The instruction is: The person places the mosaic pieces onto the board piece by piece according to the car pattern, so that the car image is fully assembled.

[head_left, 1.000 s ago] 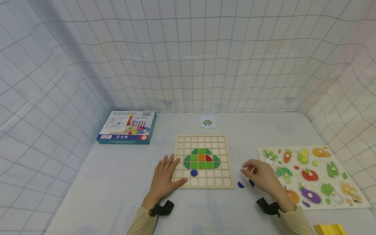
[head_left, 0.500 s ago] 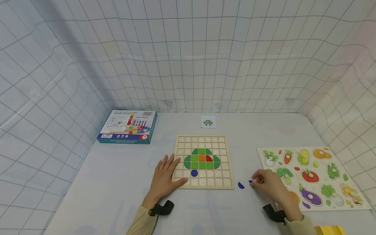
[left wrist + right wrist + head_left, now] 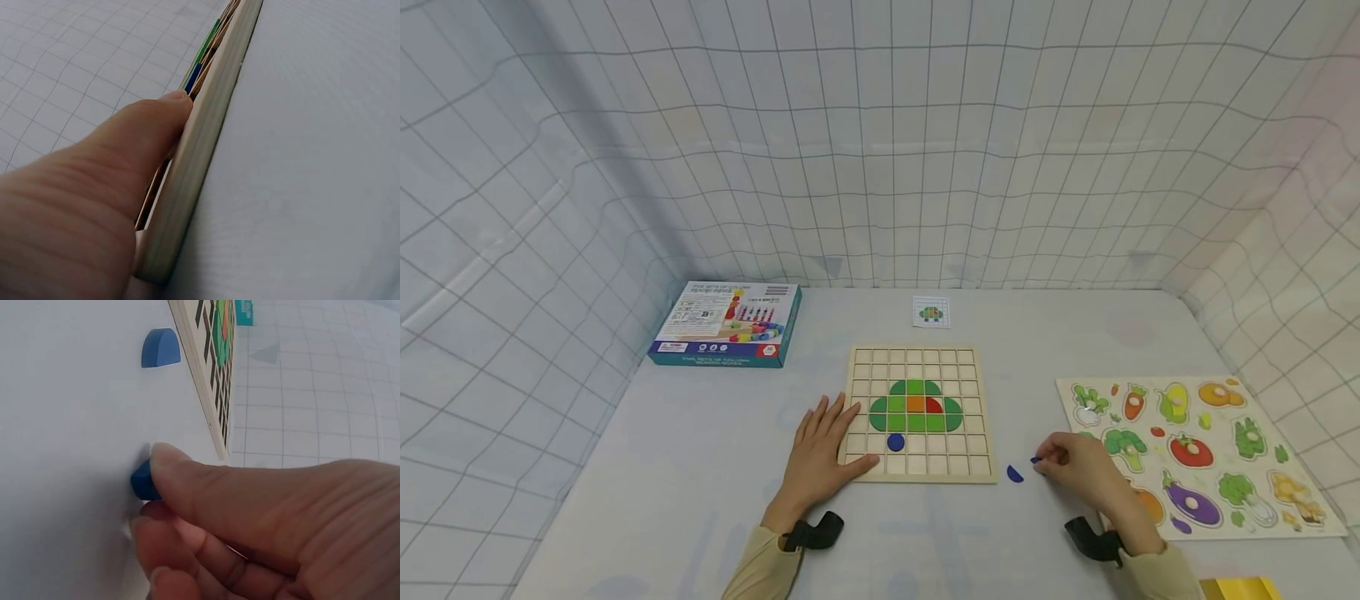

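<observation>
My left hand lies with spread, straight fingers on the left edge of a wooden grid board; its thumb rests on the frame in the left wrist view. Green, orange and red tiles form a car-like shape on the board, with a blue disc below its left part. To the board's right, my right hand pinches a blue half-round piece between thumb and fingers, partly hidden by them. A second blue half-round piece lies on the table between that hand and the board.
A small pattern card lies behind the board. At the back left is a boxed toy set. A vegetable puzzle board lies right, partly under the right forearm. A yellow object shows at the lower right edge.
My right hand has moved right and down to the farther blue half-round piece and now pinches it, shifted slightly left. The left hand has stayed in place.
</observation>
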Available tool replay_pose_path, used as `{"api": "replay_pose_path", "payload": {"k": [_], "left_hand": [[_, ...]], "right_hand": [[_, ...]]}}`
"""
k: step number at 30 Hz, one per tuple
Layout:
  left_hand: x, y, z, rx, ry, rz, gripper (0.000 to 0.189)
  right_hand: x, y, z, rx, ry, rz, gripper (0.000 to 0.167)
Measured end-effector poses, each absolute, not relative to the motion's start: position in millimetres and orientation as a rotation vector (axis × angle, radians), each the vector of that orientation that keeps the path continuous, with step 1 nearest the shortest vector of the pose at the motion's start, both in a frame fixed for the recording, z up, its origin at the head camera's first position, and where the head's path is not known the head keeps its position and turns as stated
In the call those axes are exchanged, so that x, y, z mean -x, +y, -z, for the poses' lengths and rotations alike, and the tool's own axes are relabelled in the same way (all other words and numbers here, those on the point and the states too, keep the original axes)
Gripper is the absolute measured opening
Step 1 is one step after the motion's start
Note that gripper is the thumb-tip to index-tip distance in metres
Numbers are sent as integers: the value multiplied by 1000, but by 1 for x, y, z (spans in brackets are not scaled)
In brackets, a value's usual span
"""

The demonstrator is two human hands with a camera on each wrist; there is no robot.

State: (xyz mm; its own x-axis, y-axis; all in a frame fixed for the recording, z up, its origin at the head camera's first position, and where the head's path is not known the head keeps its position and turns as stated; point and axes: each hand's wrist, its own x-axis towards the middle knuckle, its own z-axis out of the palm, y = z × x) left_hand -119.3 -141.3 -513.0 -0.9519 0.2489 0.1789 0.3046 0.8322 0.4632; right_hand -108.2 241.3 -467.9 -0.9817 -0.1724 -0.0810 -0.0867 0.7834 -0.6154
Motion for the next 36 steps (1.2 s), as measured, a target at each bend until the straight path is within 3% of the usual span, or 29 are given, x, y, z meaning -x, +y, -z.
{"api": "replay_pose_path", "payload": {"k": [10,36], "left_hand": [[118,-142,513,465,-2886,776,84],[119,-143,512,461,-2888,779,84]], "right_hand": [[111,241,465,219,2815,935,7],[113,233,469,289,2815,921,20]]}}
